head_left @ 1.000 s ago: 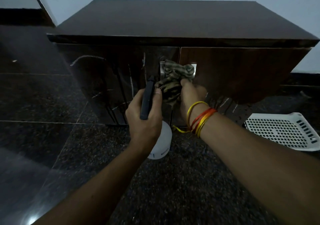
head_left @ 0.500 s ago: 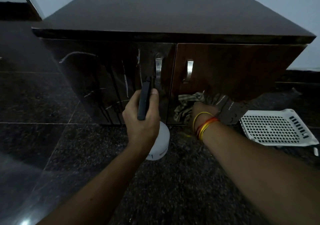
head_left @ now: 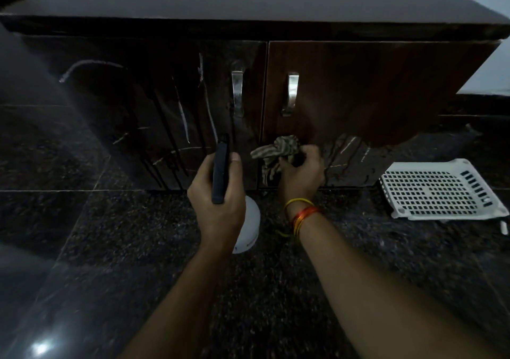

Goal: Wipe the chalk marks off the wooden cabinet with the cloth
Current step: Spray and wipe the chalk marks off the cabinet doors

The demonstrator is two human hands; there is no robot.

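Observation:
A dark wooden cabinet (head_left: 358, 91) with two doors and metal handles stands on the floor ahead of me. White chalk marks (head_left: 182, 116) streak the left door, and a few more (head_left: 347, 144) show low on the right door. My right hand (head_left: 302, 169) grips a striped cloth (head_left: 278, 149) against the bottom left corner of the right door. My left hand (head_left: 218, 201) holds a dark spray trigger (head_left: 220, 169) on a white bottle (head_left: 249, 226), in front of the left door.
A white perforated plastic tray (head_left: 441, 190) lies upside down on the dark speckled floor at the right, close to the cabinet's corner. A small white stick (head_left: 504, 227) lies beside it. A pale wall rises behind the cabinet.
My right hand has carried the cloth from the door handles down to the bottom of the right door. The view has come closer to the cabinet. My left hand still holds the sprayer.

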